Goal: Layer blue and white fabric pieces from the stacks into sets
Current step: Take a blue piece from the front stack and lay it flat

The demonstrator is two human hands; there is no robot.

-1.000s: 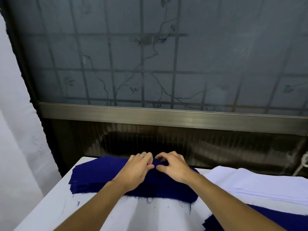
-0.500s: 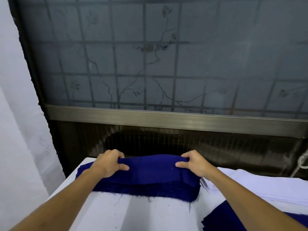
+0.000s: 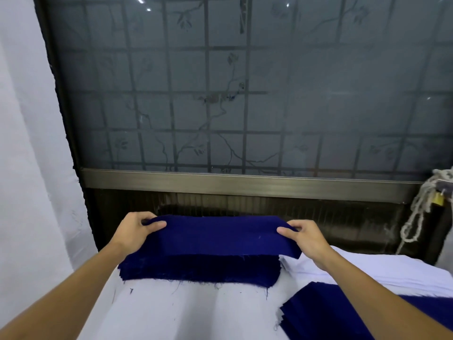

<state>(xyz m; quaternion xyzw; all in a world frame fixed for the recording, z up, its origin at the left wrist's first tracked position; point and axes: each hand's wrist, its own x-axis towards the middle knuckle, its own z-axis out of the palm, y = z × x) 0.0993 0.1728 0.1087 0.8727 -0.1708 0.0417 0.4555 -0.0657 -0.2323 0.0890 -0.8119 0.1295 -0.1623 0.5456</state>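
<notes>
Here, both hands held one blue fabric piece by its short ends, raised a little above the blue stack beneath it. The left hand pinched the left end, thumb on top of the cloth and the other fingers curled round the far edge. The right hand pinched the right end in the same way, thumb pointing inward across the top. The piece was stretched fairly flat between them, its near edge hanging just over the stack's top and its right corner drooping past the stack's right side. The blue stack lay on the white table toward its far edge, many layers thick, with loose threads fraying out along the near side. Just to its right sat the white stack, partly behind the right wrist and running off toward the right edge of the view; whether the two stacks touched could not be told. Nearer the person, at the lower right, lay another blue pile, its layers fanned slightly at the corner, with the right forearm crossing above it. Whether any white cloth lay between those layers could not be told. Behind the table stood a frosted window with a dark grid and a leafy vine pattern, and a brushed metal rail ran along its bottom. A pale curtain hung at the left, and a white rope with a small brass padlock hung at the right.
</notes>
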